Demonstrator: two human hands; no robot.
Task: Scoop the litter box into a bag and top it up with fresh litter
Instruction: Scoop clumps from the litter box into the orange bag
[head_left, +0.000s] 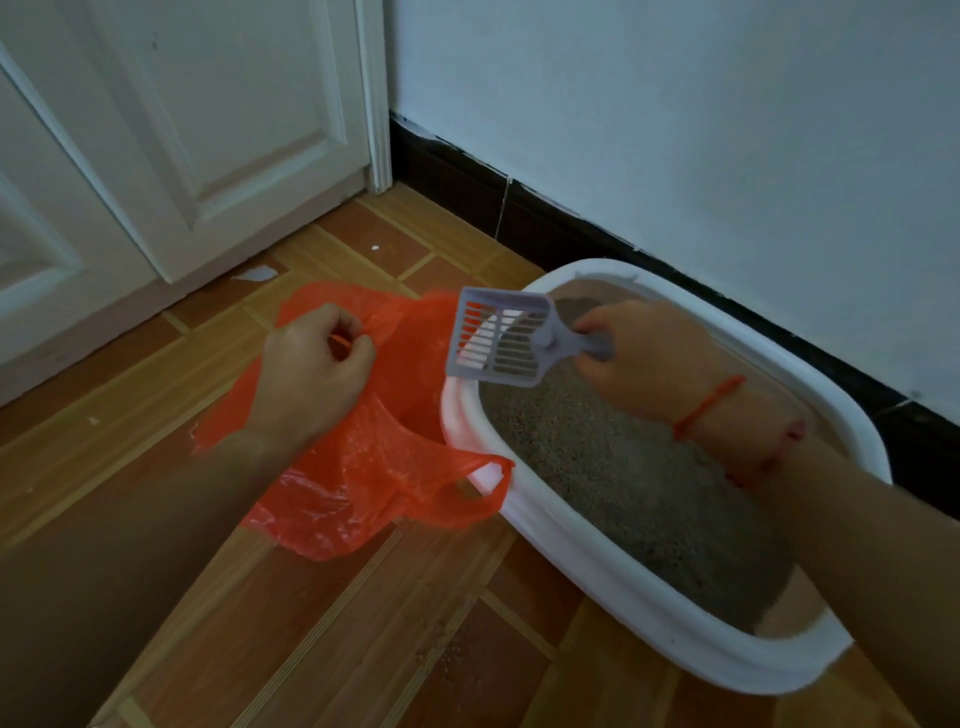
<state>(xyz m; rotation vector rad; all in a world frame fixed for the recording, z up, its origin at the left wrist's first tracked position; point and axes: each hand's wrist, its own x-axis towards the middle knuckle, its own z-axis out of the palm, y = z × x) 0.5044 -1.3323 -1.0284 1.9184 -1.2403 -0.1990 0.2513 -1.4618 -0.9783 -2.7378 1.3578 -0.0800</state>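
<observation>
a white panelled door (156, 130) is seen at the upper left, and a pale wall (675, 130) with a dark skirting board (519, 208) runs behind the work area. the floor (337, 623) is laid in wood-pattern tiles. a small white scrap (254, 273) lies on it near the door, and a few loose grains (452, 649) are scattered in front of the box. a red string bracelet (706, 408) is worn on the right wrist. part of the litter surface is hidden by the right forearm, and the bag's mouth is partly covered by the left hand.

the white litter box (571, 525) is set on the floor close to the skirting board, with its long side angled away from the door. it is filled with grey litter (623, 483), which is heaped higher at the far end. the orange plastic bag (363, 467) is spread crumpled on the floor, touching the box's left end, and one handle loop is draped against the rim.

the slotted scoop (498, 338), pale lilac, is held above the box's left rim with its head turned toward the bag. its handle is gripped by the right hand (644, 358), thumb and fingers curled round it. the bag's upper edge is pinched and lifted by the left hand (311, 369), with the fingers curled tightly.
</observation>
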